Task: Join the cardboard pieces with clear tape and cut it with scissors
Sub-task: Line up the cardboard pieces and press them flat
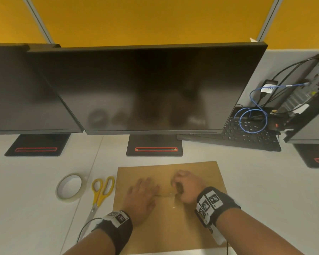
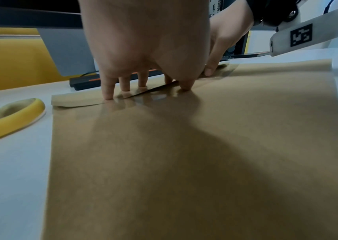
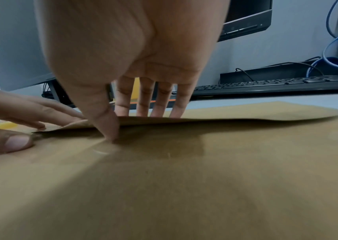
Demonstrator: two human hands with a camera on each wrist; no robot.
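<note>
Two brown cardboard pieces lie edge to edge on the white desk, the far piece (image 1: 166,168) and the near piece (image 1: 166,229). A glossy strip of clear tape (image 2: 155,97) covers part of their seam. My left hand (image 1: 142,194) lies flat over the seam, its straight fingers (image 2: 107,92) pressing down. My right hand (image 1: 184,186) is just to its right; its thumb (image 3: 110,133) presses at the seam and its fingers rest on the far piece (image 3: 246,112), whose edge stands slightly raised. The tape roll (image 1: 69,186) and yellow-handled scissors (image 1: 99,194) lie to the left, untouched.
Two dark monitors (image 1: 151,89) on black stands (image 1: 154,146) stand close behind the cardboard. A black keyboard (image 1: 247,135), blue cable (image 1: 252,116) and a computer case (image 1: 309,100) fill the back right. Bare white desk (image 1: 26,199) lies to the left of the roll.
</note>
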